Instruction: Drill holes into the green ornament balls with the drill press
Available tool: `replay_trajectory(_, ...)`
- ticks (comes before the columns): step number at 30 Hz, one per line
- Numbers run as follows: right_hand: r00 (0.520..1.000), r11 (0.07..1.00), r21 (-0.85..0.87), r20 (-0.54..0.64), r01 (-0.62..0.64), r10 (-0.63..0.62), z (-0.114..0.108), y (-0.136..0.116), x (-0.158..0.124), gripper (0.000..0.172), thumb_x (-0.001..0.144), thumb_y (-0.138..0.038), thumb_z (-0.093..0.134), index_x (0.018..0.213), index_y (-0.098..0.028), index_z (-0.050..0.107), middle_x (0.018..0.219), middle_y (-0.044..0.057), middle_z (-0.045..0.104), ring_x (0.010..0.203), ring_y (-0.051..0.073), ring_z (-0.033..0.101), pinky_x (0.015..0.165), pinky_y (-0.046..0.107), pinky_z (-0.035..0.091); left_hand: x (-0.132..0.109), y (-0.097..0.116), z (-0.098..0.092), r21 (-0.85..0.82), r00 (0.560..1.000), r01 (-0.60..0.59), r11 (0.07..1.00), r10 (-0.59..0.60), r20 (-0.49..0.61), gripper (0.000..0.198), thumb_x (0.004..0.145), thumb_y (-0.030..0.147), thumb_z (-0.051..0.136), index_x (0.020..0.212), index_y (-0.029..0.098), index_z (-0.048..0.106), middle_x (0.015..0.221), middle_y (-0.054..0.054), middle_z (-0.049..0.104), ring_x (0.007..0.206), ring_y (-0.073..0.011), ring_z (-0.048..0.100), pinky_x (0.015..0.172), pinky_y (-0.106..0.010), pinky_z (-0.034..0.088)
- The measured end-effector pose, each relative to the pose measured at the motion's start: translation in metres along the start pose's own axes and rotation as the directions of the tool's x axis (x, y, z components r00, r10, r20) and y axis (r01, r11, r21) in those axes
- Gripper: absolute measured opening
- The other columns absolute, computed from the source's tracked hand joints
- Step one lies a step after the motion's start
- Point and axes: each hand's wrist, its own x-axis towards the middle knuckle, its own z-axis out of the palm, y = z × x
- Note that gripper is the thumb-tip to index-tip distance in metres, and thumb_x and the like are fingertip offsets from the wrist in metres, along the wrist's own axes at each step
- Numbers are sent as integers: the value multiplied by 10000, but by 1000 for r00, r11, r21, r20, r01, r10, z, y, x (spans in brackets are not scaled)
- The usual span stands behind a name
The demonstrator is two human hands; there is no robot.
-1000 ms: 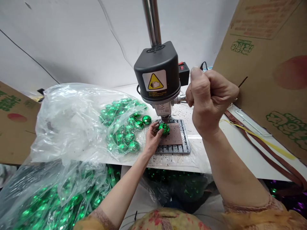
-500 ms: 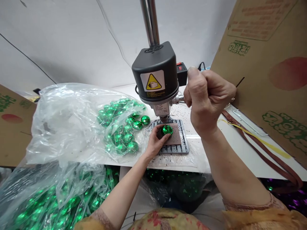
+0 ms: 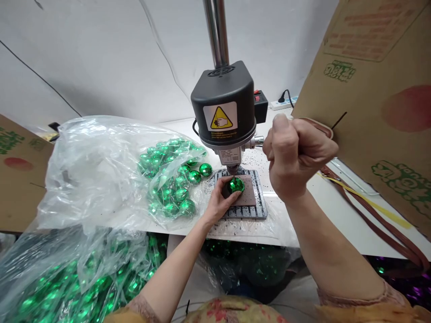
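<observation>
A green mirrored ball [image 3: 236, 185] rests on a brown pad [image 3: 248, 193] over the slotted base plate [image 3: 261, 207] of a small bench drill press [image 3: 222, 103]. The fingers and thumb of my left hand [image 3: 222, 197] are closed around the ball's left side, under the drill chuck [image 3: 233, 169]. To the right of the motor housing, my right hand [image 3: 298, 150] is wrapped in a fist around the drill press handle; most of the handle is hidden inside the fist. The bit appears to meet the top of the ball, though its tip is hard to make out.
Several green mirrored balls [image 3: 181, 194] spill from a clear plastic bag [image 3: 87, 175] on the left of the white table [image 3: 198, 229]. More bagged green balls [image 3: 67, 287] sit below. Cardboard boxes [image 3: 363, 103] flank both sides. A brown strap [image 3: 380, 229] lies at right; dark shavings surround the base.
My right hand has come down relative to the drill press, with the fist still on the handle. The left hand keeps the ball under the chuck. The whole view has shifted slightly.
</observation>
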Motion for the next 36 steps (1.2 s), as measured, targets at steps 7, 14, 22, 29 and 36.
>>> replay_trajectory(7,997,997,-8,-25,75,-75,-4,5,-12,472,931,-173,538,535,-164,282,459,-58,316,428,32,330,477,278,214,1,-3,2,-68,1000,3,998,-2,13,469,808,356,795,1199,226,571,1224,-80,625,1157,-231,599,1049,-388,451)
replay_trajectory(14,996,997,-32,-56,73,-75,-6,11,-20,515,908,-224,557,538,-187,200,458,-51,265,412,52,274,443,300,221,1,-4,1,-89,999,14,996,-12,30,474,814,372,790,1207,222,574,1230,-85,625,1151,-224,602,1044,-386,462)
replay_trajectory(22,984,985,-47,-58,169,-171,-9,19,-23,518,890,-263,554,539,-196,180,444,-51,236,377,64,252,385,300,225,1,-2,1,-74,1000,6,997,-4,28,474,818,389,782,1203,217,566,1243,-90,626,1165,-225,601,1044,-380,469)
replay_trajectory(29,962,962,26,-38,273,-272,-14,26,-28,499,854,-160,558,569,-196,149,441,-52,256,373,54,238,385,287,223,0,-1,2,-62,1000,-7,998,8,19,468,820,390,781,1200,215,572,1237,-90,622,1164,-229,599,1047,-380,459)
replay_trajectory(36,940,940,38,11,339,-340,-17,30,-31,455,823,-105,537,591,-207,159,458,-61,271,372,60,261,367,272,262,-1,0,3,-40,1000,-15,999,15,6,472,820,397,777,1202,225,560,1218,-75,616,1143,-222,594,1024,-367,464)
